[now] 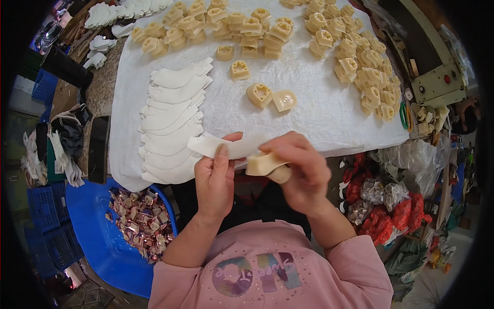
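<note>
Just past the near edge of the white-covered table, my left hand (215, 177) pinches a curved white strip (237, 148) between thumb and fingers. My right hand (304, 172) grips a beige plastic block that looks like a shoe heel (263, 164), close to the strip's right end. Whether the two pieces touch is hard to tell. Ahead on the table, two beige heels lie side by side, one (259, 95) with its hollow face up and one (284, 101) showing a smooth glossy face. Overlapping white strips (172, 116) form a column at the left.
Stacked beige heels (249, 31) line the table's far side, and more piles (370, 77) run down its right. A blue tub (92, 232) of shiny pinkish pieces stands at lower left. A dark phone-like slab (99, 144) lies by the table's left edge. Plastic bags (401, 213) crowd the right.
</note>
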`<action>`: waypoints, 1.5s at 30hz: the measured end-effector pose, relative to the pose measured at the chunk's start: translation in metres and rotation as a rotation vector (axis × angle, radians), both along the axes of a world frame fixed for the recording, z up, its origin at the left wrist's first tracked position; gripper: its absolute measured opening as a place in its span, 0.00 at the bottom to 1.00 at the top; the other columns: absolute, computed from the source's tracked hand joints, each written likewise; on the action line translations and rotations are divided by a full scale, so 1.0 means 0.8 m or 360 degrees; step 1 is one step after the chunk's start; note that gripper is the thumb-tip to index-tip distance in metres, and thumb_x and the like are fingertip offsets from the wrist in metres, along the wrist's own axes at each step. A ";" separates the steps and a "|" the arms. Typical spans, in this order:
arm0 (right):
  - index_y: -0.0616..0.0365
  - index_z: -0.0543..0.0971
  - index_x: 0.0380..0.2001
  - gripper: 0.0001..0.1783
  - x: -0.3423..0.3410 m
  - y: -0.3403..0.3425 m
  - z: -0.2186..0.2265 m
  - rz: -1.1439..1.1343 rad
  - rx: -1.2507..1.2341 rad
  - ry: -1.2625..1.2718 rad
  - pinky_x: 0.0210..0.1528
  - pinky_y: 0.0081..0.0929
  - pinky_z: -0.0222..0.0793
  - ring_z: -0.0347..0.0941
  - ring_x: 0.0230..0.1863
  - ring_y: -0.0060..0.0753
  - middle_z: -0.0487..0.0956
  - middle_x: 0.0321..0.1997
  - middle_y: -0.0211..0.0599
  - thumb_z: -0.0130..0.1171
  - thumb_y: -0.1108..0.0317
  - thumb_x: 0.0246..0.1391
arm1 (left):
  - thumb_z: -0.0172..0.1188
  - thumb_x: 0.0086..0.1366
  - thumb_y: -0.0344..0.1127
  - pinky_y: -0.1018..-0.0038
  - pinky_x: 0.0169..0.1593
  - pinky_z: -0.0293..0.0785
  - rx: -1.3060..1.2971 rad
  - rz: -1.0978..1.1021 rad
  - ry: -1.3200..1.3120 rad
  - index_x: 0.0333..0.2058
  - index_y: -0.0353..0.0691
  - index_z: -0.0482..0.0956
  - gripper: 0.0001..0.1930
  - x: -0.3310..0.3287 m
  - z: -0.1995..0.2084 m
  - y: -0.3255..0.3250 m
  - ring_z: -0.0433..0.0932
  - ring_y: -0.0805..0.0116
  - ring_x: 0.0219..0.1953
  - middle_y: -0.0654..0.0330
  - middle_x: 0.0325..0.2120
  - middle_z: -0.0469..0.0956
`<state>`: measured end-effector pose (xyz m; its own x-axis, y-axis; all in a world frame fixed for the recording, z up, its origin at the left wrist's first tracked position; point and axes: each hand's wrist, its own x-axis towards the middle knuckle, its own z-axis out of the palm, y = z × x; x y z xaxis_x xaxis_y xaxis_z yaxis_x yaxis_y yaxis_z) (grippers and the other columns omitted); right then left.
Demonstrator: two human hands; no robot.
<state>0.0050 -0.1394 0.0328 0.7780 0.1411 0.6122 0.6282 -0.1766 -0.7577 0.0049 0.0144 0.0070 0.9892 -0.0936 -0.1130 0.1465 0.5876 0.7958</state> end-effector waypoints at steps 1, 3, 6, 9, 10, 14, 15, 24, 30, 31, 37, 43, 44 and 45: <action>0.58 0.72 0.44 0.22 0.001 0.011 -0.010 0.0015 0.0005 0.0007 0.37 0.28 0.71 0.74 0.39 0.40 0.75 0.39 0.43 0.59 0.84 0.42 | 0.41 0.71 0.35 0.72 0.48 0.70 0.0005 0.0015 0.0007 0.48 0.24 0.69 0.18 -0.005 0.004 0.002 0.73 0.69 0.44 0.51 0.46 0.73; 0.58 0.73 0.44 0.22 0.002 0.028 -0.025 -0.0089 0.0091 -0.0143 0.36 0.33 0.72 0.74 0.40 0.46 0.74 0.40 0.44 0.57 0.85 0.43 | 0.41 0.71 0.35 0.73 0.48 0.73 -0.0067 -0.0064 0.0001 0.48 0.23 0.69 0.18 -0.013 0.012 0.007 0.75 0.68 0.44 0.50 0.44 0.73; 0.57 0.73 0.44 0.25 0.004 0.036 -0.029 -0.0116 0.0023 -0.0268 0.38 0.33 0.71 0.72 0.41 0.45 0.74 0.41 0.42 0.56 0.87 0.39 | 0.40 0.71 0.35 0.76 0.46 0.74 -0.0071 -0.0120 -0.0072 0.49 0.22 0.68 0.19 -0.020 0.012 0.012 0.76 0.69 0.43 0.50 0.43 0.74; 0.56 0.73 0.44 0.27 0.004 0.038 -0.033 -0.0162 0.0016 -0.0402 0.40 0.33 0.70 0.70 0.40 0.43 0.74 0.42 0.41 0.56 0.88 0.36 | 0.40 0.71 0.36 0.76 0.47 0.73 -0.0066 -0.0129 -0.0093 0.50 0.22 0.67 0.20 -0.022 0.018 0.013 0.75 0.70 0.43 0.50 0.44 0.74; 0.56 0.73 0.44 0.28 0.004 0.038 -0.033 -0.0165 0.0032 -0.0402 0.40 0.33 0.69 0.69 0.40 0.43 0.74 0.42 0.41 0.57 0.88 0.35 | 0.40 0.71 0.36 0.76 0.47 0.73 -0.0070 -0.0132 -0.0091 0.50 0.22 0.67 0.20 -0.022 0.018 0.012 0.75 0.70 0.43 0.50 0.44 0.74; 0.56 0.73 0.45 0.29 0.003 0.032 -0.036 -0.0169 -0.0007 -0.0410 0.39 0.33 0.69 0.70 0.40 0.44 0.75 0.42 0.41 0.57 0.88 0.34 | 0.40 0.71 0.37 0.74 0.50 0.71 0.0012 -0.0152 -0.0076 0.49 0.21 0.67 0.20 -0.025 0.019 0.012 0.74 0.68 0.46 0.49 0.46 0.72; 0.56 0.73 0.45 0.30 0.003 0.032 -0.035 -0.0178 -0.0006 -0.0416 0.39 0.33 0.69 0.69 0.39 0.44 0.75 0.42 0.41 0.56 0.88 0.33 | 0.41 0.71 0.37 0.71 0.52 0.70 0.0032 -0.0152 -0.0056 0.48 0.22 0.68 0.20 -0.026 0.019 0.012 0.74 0.65 0.48 0.47 0.48 0.72; 0.56 0.74 0.40 0.27 0.003 0.025 -0.034 -0.0329 -0.0244 -0.0475 0.38 0.36 0.60 0.67 0.35 0.40 0.75 0.37 0.36 0.60 0.82 0.28 | 0.36 0.72 0.41 0.70 0.55 0.67 0.0527 -0.0104 -0.0326 0.51 0.20 0.64 0.24 -0.034 0.009 0.009 0.70 0.64 0.52 0.45 0.52 0.67; 0.52 0.75 0.36 0.24 0.010 0.019 -0.038 -0.0444 -0.0403 -0.0532 0.38 0.36 0.50 0.64 0.33 0.36 0.75 0.34 0.30 0.65 0.72 0.28 | 0.39 0.72 0.39 0.79 0.46 0.69 0.1006 -0.0307 -0.0248 0.49 0.21 0.68 0.22 -0.025 0.021 0.028 0.73 0.73 0.40 0.53 0.40 0.75; 0.52 0.75 0.35 0.23 0.008 0.018 -0.035 -0.0421 -0.0433 -0.0521 0.39 0.36 0.50 0.64 0.34 0.36 0.75 0.34 0.29 0.65 0.71 0.28 | 0.39 0.72 0.39 0.79 0.46 0.69 0.1006 -0.0306 -0.0244 0.49 0.21 0.68 0.22 -0.025 0.021 0.029 0.73 0.73 0.40 0.53 0.40 0.75; 0.50 0.75 0.30 0.18 0.001 0.018 -0.005 -0.0411 -0.0913 -0.0377 0.41 0.43 0.47 0.65 0.33 0.35 0.70 0.29 0.26 0.64 0.70 0.28 | 0.50 0.66 0.28 0.83 0.32 0.67 0.1187 0.0135 -0.0453 0.39 0.27 0.77 0.10 -0.019 0.032 0.031 0.71 0.79 0.28 0.59 0.27 0.77; 0.51 0.71 0.25 0.14 -0.006 0.013 0.000 -0.0255 -0.1180 -0.0226 0.41 0.42 0.47 0.62 0.32 0.34 0.63 0.26 0.30 0.60 0.72 0.28 | 0.53 0.62 0.24 0.78 0.31 0.68 0.1361 0.0167 -0.0693 0.38 0.30 0.78 0.08 -0.019 0.012 0.023 0.73 0.69 0.26 0.54 0.26 0.76; 0.51 0.71 0.25 0.14 -0.007 0.013 -0.002 -0.0260 -0.1180 -0.0218 0.41 0.42 0.47 0.62 0.32 0.34 0.63 0.26 0.30 0.60 0.72 0.28 | 0.53 0.62 0.24 0.78 0.31 0.68 0.1361 0.0158 -0.0692 0.38 0.30 0.78 0.08 -0.018 0.008 0.021 0.73 0.69 0.26 0.54 0.26 0.76; 0.52 0.70 0.24 0.13 -0.008 0.013 -0.005 -0.0260 -0.1173 -0.0292 0.41 0.42 0.47 0.62 0.32 0.35 0.63 0.26 0.30 0.60 0.71 0.29 | 0.54 0.61 0.24 0.76 0.30 0.68 0.1430 0.0205 -0.0823 0.38 0.30 0.78 0.07 -0.016 0.005 0.019 0.73 0.66 0.26 0.53 0.26 0.76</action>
<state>-0.0013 -0.1291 0.0287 0.7192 0.4542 0.5258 0.6550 -0.6958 -0.2948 -0.0079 0.0299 0.0113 0.9333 -0.0752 0.3512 -0.3582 -0.2649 0.8953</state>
